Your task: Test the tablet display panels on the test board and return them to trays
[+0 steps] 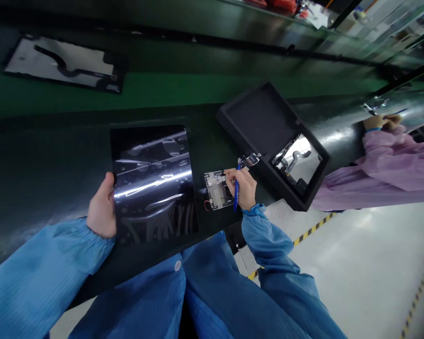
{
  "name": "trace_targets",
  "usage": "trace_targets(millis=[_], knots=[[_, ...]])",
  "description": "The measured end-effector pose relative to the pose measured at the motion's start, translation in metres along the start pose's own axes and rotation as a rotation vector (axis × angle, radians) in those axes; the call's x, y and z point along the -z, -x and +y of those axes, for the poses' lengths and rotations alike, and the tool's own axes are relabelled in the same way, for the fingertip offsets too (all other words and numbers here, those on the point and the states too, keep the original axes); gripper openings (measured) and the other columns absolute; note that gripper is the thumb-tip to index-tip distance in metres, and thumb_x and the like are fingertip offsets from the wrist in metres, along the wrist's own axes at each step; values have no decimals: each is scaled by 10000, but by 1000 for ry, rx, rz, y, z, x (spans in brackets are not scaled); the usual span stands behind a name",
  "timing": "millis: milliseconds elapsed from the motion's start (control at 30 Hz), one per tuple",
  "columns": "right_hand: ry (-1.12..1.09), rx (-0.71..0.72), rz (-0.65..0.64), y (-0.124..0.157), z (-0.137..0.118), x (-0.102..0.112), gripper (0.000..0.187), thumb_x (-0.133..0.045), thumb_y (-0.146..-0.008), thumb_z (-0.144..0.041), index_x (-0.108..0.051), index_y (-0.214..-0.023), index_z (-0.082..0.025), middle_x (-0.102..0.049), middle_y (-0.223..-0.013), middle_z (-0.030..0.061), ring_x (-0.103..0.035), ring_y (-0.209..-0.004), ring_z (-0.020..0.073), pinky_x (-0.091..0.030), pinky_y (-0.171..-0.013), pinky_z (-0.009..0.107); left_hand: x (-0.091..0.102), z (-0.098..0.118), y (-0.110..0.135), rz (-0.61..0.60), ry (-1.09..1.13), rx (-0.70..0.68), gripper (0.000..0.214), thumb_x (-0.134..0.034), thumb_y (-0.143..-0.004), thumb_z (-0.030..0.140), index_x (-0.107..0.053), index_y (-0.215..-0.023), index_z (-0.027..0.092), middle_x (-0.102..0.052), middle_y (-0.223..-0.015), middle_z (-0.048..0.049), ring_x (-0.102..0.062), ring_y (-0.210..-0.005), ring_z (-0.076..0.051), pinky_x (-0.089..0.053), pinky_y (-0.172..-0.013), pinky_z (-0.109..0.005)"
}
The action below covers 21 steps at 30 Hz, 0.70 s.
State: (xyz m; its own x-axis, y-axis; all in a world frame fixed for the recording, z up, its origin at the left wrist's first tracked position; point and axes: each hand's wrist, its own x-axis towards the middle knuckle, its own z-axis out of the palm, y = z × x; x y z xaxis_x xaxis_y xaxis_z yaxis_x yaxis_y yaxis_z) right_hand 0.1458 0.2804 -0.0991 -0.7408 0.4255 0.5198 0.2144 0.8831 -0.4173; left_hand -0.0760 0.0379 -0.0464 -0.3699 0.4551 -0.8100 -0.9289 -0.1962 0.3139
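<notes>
The dark counter [38, 150] ran across the view, with a black tray [265, 113] set askew on the right. The glossy panel [155, 188] sat left of centre, long axis running away from the person; the left hand [104, 207] had hold of its left edge, fingers hidden beneath. The right hand [245, 188] was curled round a blue tool [236, 190], over the right part of the nearer circuit board [217, 190], just right of the panel. Fingers covered that part, leaving contact unclear; metal pieces [250, 160] beyond were indistinct.
</notes>
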Motion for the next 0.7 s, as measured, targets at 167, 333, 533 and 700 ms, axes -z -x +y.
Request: trace_targets(millis=[167, 333, 533, 700], knots=[[-132, -289, 253, -4, -29, -2, 151, -548, -975, -316, -594, -884, -204, -705, -808, 21, -637, -680, 156, -535, -669, 293, -5, -3, 8, -45, 81, 58, 526, -287, -1041, 460, -567, -1370, 159, -758, -1023, -71, -697, -1049, -283, -547, -963, -454], [-581, -356, -18, -11, -97, -9, 447, -565, -988, -407, -458, -1391, -245, -605, -1346, 81, -631, -1170, 214, -536, -1003, 383, -1, -9, 10, -44, 84, 89, 514, -253, -1050, 438, -589, -1352, 193, -763, -1010, -58, -702, -1041, -282, -552, -955, -434], [-760, -338, -159, -12, -128, -23, 835, -574, -980, -398, -11, -1589, -305, -191, -1635, 42, -219, -1504, 251, -253, -1248, 516, 3, -12, 9, -76, -28, -2, 538, -223, -1045, 434, -560, -1383, 187, -758, -1029, -85, -713, -1015, -281, -565, -934, -440], [-616, -347, -81, -8, -131, -29, 657, -391, -1040, -300, -33, -1591, -310, -267, -1612, 26, -219, -1505, 224, -217, -1257, 524, -2, -14, 12, -19, -55, -11, 542, -220, -1043, 432, -585, -1349, 174, -766, -952, -73, -700, -1052, -283, -555, -953, -448]])
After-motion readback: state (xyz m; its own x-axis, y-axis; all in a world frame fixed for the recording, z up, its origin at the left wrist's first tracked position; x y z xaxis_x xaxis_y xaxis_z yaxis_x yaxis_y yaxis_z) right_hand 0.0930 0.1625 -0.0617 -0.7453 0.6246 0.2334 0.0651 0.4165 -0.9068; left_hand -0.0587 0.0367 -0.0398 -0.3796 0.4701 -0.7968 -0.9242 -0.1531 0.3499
